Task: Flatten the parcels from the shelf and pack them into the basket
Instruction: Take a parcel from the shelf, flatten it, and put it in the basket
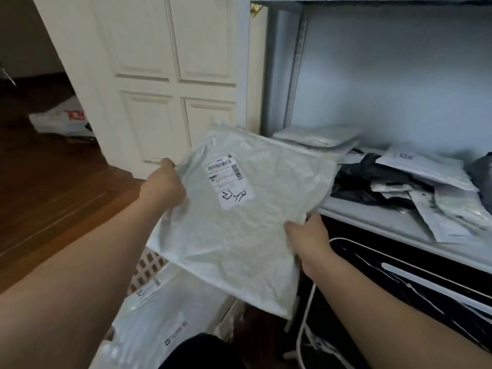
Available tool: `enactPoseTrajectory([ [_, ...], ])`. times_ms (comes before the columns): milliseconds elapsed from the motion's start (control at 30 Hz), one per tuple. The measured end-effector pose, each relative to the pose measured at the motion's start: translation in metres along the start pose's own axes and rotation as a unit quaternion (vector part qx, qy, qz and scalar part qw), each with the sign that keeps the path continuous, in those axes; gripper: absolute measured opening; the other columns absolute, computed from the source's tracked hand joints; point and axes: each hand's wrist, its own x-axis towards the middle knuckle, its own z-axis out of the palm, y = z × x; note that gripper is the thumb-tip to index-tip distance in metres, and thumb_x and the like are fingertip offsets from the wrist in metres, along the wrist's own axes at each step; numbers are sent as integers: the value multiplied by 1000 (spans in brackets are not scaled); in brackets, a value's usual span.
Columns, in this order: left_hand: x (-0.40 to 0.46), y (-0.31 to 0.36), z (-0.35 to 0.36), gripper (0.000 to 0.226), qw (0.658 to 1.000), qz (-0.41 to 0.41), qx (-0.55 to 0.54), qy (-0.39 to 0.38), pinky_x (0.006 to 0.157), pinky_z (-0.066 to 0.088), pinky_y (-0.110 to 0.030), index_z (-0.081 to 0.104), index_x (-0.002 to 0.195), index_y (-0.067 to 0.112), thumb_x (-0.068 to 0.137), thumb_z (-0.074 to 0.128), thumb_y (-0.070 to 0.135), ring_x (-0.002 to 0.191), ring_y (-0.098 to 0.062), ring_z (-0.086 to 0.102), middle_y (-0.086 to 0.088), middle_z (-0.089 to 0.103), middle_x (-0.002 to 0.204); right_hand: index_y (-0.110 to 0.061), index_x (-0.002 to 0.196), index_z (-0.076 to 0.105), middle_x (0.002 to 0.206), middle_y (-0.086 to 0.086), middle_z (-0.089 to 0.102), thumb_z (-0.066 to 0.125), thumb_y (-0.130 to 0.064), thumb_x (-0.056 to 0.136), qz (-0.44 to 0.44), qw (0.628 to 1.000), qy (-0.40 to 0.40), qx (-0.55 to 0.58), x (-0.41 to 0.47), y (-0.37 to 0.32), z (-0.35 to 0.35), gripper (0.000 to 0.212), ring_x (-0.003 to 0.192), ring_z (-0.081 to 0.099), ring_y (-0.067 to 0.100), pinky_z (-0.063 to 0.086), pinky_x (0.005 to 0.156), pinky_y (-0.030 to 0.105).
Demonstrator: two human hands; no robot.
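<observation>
A large pale green plastic parcel (239, 222) with a white shipping label hangs in the air in front of the shelf. My left hand (163, 183) grips its left edge and my right hand (310, 239) pinches its right edge. Below it stands the white lattice basket (149, 265), which holds white parcels (165, 310) with labels. On the white shelf (394, 225) to the right lies a pile of white, grey and black parcels (404, 182).
A white panelled door (173, 75) stands behind the parcel. Wooden floor (53, 187) spreads to the left, with a white bag (64, 121) lying on it. Under the shelf sits a dark compartment with white wire racks (399, 278).
</observation>
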Motion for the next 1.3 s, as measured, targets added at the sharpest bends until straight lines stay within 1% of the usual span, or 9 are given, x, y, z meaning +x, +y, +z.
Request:
enactPoseTrajectory([
  [133,14,-65,30,41,986,38,142,74,66,39,-36,36,122,16,85,46,0,84,-33,58,-14,57,99,-31,153,2,116,3,50,49,-1,88,-94,976,-120,-156,-11,14,67,86,94,57,23,44,78,26],
  [267,28,-101,82,33,952,58,300,-23,82,39,-31,61,117,23,92,41,12,101,-21,58,0,60,107,-16,128,54,126,8,56,45,-17,94,-149,858,-208,-444,-6,40,107,35,116,53,25,43,92,31],
  [367,29,-108,124,38,906,109,398,-96,96,31,-33,55,125,21,91,42,10,119,-20,45,3,57,122,-10,124,55,129,12,56,37,-34,100,-189,741,-259,-591,3,60,122,39,125,44,30,28,105,43],
  [533,40,-121,183,44,849,115,464,-227,103,30,-38,48,137,13,93,44,13,127,-26,38,-5,52,133,-4,134,42,135,17,51,33,-44,100,-182,661,-334,-646,16,90,144,53,130,38,33,14,110,53],
  [700,47,-128,212,48,842,31,457,-284,106,33,-36,34,145,6,98,39,14,134,-26,35,-11,40,145,-1,149,22,149,18,36,29,-58,97,-90,629,-412,-653,24,103,170,77,141,26,34,7,113,50],
  [867,52,-137,239,75,906,-95,314,-268,113,29,-47,7,148,-6,92,53,13,142,-40,17,-23,8,155,-14,129,53,131,9,52,41,-42,98,-120,598,-350,-711,46,112,176,44,122,46,29,21,107,48],
  [1000,42,-131,269,119,904,-45,265,-332,99,10,-78,-19,146,34,71,66,68,138,-40,-32,-10,-41,149,-15,129,53,129,10,49,41,-38,97,-136,597,-314,-726,61,121,174,41,121,42,30,22,106,49],
  [1100,29,-119,294,125,906,18,153,-395,99,10,-81,-15,145,50,55,66,80,136,-34,-37,4,-45,146,-16,128,53,128,8,50,40,-42,98,-164,614,-302,-710,63,119,172,42,121,42,30,20,108,49],
  [1300,24,-99,305,102,887,27,220,-405,106,19,-72,-6,148,46,77,65,62,144,-39,-17,1,-23,158,-17,132,50,133,8,48,41,-49,97,-202,674,-326,-632,70,113,161,48,127,38,27,16,114,49],
])
